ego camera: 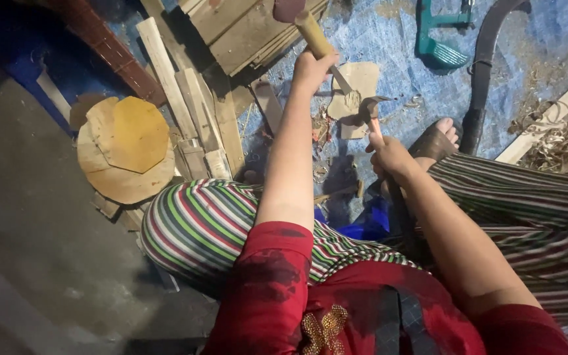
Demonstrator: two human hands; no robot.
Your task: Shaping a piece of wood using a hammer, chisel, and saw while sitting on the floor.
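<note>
We are holding the chisel (323, 49) with the left hand (310, 69) closed on its handle, blade on the wood piece (356, 85) far on the tarp (396, 39), the right hand (389, 156) gripping the hammer (371, 113), so we are aiming squarely.

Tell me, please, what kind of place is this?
Probably an informal woodworking spot on the ground: wood planks and round wooden discs lie around, shavings cover a blue tarp, and the left hand holds a wooden-handled tool.
</note>
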